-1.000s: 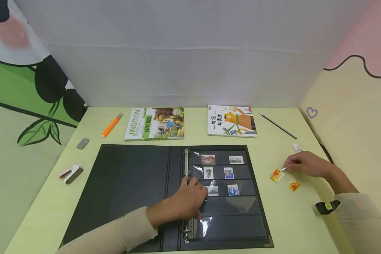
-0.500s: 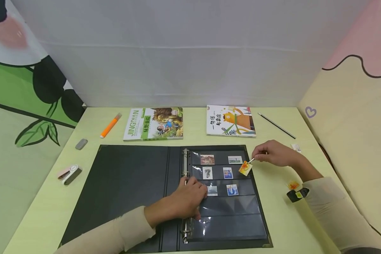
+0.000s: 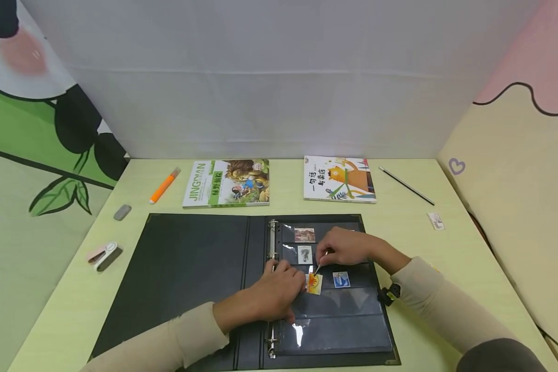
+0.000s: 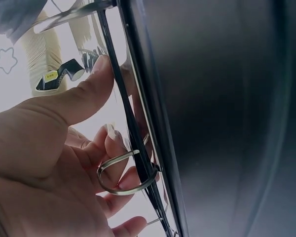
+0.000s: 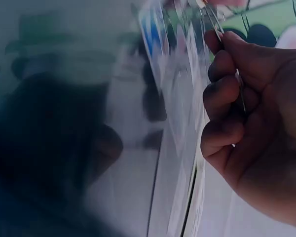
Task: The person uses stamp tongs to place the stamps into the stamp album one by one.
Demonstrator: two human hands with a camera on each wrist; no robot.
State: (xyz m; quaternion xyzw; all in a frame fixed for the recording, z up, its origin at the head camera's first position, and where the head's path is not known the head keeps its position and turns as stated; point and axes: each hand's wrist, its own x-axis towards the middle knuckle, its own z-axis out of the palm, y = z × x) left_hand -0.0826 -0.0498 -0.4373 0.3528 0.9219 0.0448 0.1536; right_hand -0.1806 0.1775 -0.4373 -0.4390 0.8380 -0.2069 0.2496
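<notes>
My right hand [image 3: 346, 247] pinches a thin pair of metal tweezers [image 3: 320, 267] between thumb and fingers. At the tweezers' tips a yellow-orange stamp [image 3: 314, 284] overlaps the third pocket row of the open black album's page [image 3: 335, 333]. The left hand [image 3: 275, 293] rests on the page's inner edge by the metal rings, its fingers loosely bent; in the left wrist view the thumb lies along the page edge beside a ring [image 4: 119, 191]. Other stamps sit in the upper rows, among them a blue one [image 3: 341, 279] and a grey one [image 3: 305, 254]. The right hand hides some of them.
Behind the album lie a green-and-white book [image 3: 226, 183] and a book with a bear [image 3: 339, 179]. A dark pencil-like stick [image 3: 406, 185] and a pale stamp [image 3: 435, 221] are at right. At left are an orange marker [image 3: 165, 185], an eraser [image 3: 122, 212] and a stapler [image 3: 106, 256].
My right hand has carried the yellow-orange stamp in the tweezers leftward from the table at right to over the album's third row. The left hand has stayed in place.
</notes>
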